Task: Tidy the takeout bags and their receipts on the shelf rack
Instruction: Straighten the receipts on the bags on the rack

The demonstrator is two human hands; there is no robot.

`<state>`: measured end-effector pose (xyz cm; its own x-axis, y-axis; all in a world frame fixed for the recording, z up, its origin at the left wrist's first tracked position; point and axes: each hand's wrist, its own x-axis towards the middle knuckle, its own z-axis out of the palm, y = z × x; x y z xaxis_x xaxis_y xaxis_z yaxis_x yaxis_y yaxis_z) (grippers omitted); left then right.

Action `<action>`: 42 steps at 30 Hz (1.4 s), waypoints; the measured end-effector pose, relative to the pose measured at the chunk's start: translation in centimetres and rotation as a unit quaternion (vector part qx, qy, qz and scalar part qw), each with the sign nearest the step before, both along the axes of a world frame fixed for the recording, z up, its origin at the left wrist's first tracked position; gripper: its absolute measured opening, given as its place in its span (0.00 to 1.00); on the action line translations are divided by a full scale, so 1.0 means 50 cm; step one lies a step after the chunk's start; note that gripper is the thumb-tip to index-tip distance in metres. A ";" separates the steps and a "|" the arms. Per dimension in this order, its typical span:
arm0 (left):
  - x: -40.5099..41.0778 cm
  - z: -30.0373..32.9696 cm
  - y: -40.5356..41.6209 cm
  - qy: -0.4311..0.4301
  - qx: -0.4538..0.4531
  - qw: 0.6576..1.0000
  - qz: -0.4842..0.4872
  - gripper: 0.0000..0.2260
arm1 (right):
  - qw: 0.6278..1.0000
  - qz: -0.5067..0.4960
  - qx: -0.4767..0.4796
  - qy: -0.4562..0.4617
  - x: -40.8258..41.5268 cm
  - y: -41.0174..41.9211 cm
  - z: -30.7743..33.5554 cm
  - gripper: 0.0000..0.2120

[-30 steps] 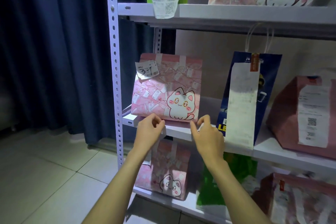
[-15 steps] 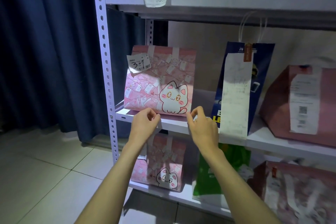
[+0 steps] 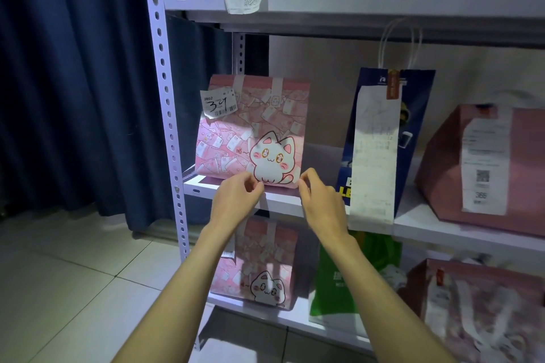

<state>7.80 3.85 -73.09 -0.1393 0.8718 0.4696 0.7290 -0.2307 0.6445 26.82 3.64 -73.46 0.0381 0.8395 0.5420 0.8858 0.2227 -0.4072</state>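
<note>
Two hands meet at the bottom edge of a pink cat-print takeout bag (image 3: 253,130) on the middle shelf (image 3: 280,200) of a white metal rack: the left hand (image 3: 236,200) has thumb and fingers curled nearly together at the bag's lower front edge, the right hand (image 3: 320,203) likewise at its lower right corner, though whether either grip has actually pinched the paper cannot be told from this angle. Squaring the bag probably calls for a light hold low on both sides and a small push or twist, keeping it upright and its base fully on the shelf, since thin paper would crease under pressure. The bag stands at the shelf's left end, just beside the rack's perforated upright (image 3: 165,115), its top folded and taped, a white cat printed at lower right. A small receipt (image 3: 218,103) handwritten "34" clings to its upper left corner, tilted, its lower edge lifting. Well to the bag's right stands a blue bag (image 3: 413,138) with a long receipt.
</note>
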 end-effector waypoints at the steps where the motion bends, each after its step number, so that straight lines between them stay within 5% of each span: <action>1: 0.004 0.001 0.001 0.013 -0.003 1.000 0.003 0.09 | 1.000 -0.002 0.001 -0.003 0.000 0.000 -0.003 0.05; 11: -0.026 -0.036 -0.041 0.005 -0.006 1.000 -0.002 0.10 | 0.998 0.046 0.048 0.005 0.004 -0.019 -0.025 0.05; 18: -0.041 -0.139 -0.083 0.018 -0.049 0.999 -0.003 0.10 | 0.987 0.141 0.061 -0.054 -0.011 -0.084 -0.163 0.05; 26: 0.005 -0.246 -0.091 0.088 -0.130 0.987 -0.020 0.12 | 0.989 0.066 -0.076 -0.108 0.057 -0.132 -0.311 0.06; 42: 0.334 -0.362 -0.102 0.085 -0.160 0.970 -0.160 0.10 | 0.979 -0.107 -0.148 -0.086 0.384 -0.242 -0.429 0.09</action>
